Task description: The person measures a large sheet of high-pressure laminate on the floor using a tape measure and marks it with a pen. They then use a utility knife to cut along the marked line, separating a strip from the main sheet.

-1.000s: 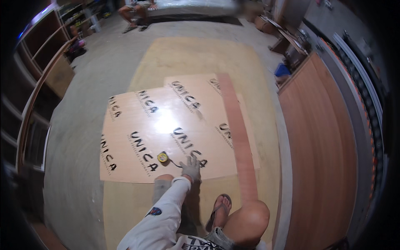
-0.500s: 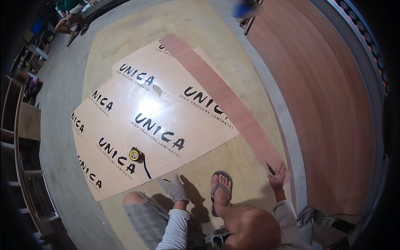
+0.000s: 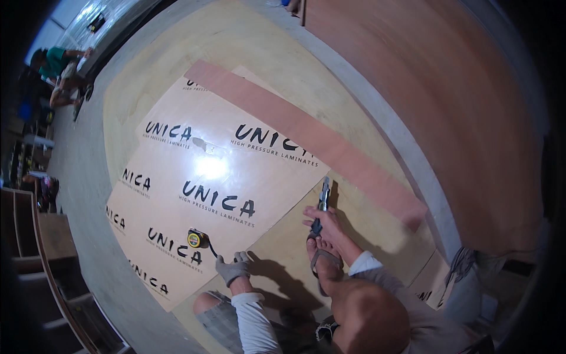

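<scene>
My left hand (image 3: 232, 269), in a grey glove, rests flat with fingers apart on the plywood floor board (image 3: 277, 248), just off the corner of a large pale printed laminate sheet (image 3: 236, 171). A yellow and black tape measure (image 3: 196, 238) lies on that sheet a short way to the hand's left. My right hand (image 3: 325, 223) grips a slim grey cutter (image 3: 323, 193) whose tip points at the sheet's right edge. My sandalled foot (image 3: 320, 259) stands right beside that hand. A long reddish strip (image 3: 306, 138) lies along the sheet's far side.
A big reddish-brown board (image 3: 454, 94) lies to the right past a grey concrete band (image 3: 389, 135). Wooden shelving (image 3: 35, 248) stands at the left. Another person (image 3: 59, 65) crouches far off at the top left.
My right hand has come from the near end of the reddish strip to the sheet's edge and now holds the cutter. My head has turned, and the left hand stays by the tape measure.
</scene>
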A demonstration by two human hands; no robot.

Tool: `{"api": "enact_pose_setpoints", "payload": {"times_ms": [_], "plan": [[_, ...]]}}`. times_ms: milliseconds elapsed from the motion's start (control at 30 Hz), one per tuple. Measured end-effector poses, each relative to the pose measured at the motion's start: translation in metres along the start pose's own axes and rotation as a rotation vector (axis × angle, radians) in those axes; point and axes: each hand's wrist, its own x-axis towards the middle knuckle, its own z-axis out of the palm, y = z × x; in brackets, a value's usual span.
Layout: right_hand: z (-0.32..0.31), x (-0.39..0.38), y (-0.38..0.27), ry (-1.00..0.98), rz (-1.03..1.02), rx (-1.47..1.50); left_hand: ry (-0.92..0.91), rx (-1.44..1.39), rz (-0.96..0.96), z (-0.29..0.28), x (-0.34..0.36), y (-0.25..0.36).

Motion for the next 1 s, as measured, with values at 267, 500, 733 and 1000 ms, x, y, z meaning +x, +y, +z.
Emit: {"api": "enact_pose_setpoints", "payload": {"times_ms": [267, 500, 733, 1000], "plan": [[0.040, 0.027, 0.019, 0.160, 0.020, 0.041, -0.021, 0.000, -0.178, -0.017, -0.005, 0.010], [0.050, 0.000, 0.014, -0.065, -0.222, -0.269, -0.097, -0.059, -0.149, -0.024, 0.002, 0.014], [0.051, 0.008, -0.004, -0.128, -0.212, -0.193, -0.401, 0.010, -0.045, -0.036, 0.026, 0.014], [0.057, 0.017, -0.018, -0.061, -0.344, -0.550, -0.537, -0.023, 0.077, -0.038, 0.029, 0.013]]}}
